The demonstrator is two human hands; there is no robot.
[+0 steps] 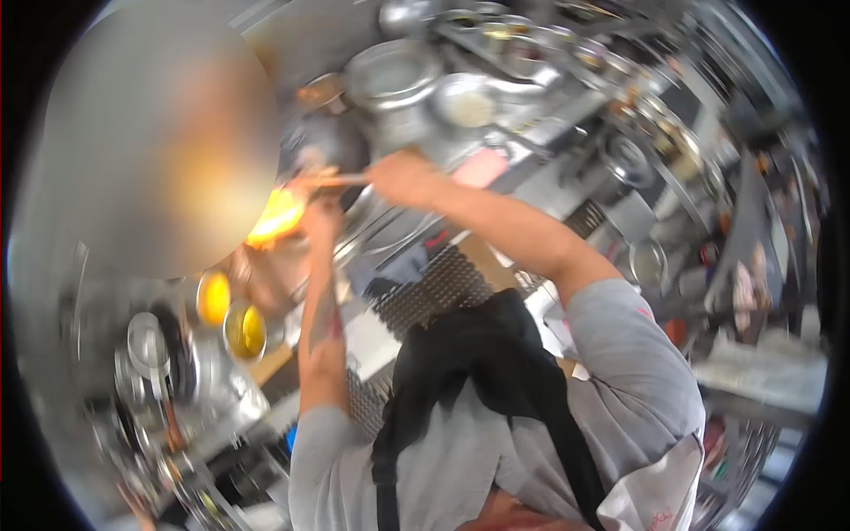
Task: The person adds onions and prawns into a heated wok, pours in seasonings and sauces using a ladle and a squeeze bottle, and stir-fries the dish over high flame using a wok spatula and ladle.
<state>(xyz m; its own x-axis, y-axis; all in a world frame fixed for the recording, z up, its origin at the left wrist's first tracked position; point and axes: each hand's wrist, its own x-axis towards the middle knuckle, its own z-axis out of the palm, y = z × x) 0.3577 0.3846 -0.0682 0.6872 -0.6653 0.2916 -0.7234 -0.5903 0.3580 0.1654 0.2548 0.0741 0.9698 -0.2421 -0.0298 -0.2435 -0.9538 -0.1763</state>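
A dark wok point(341, 137) sits at the upper left, smeared by motion. Bright orange flame point(276, 217) flares beside it. My left hand point(322, 212) reaches to the wok's near edge, close to the flame. It looks closed on the wok there, though blur hides the separate fingers. From the right comes my right hand point(407, 179), wrapped round the end of a long utensil with a thin light-brown handle point(343, 180). The handle points left across the wok, and its far end is lost in the blur and glare.
Two containers of yellow contents point(245, 332) stand left of my left forearm. A ladle point(150, 350) lies farther left. Beyond the wok are a large round metal pot point(394, 75) and a pan of pale contents point(467, 102). A pink board or cloth point(481, 168) lies near my right wrist.
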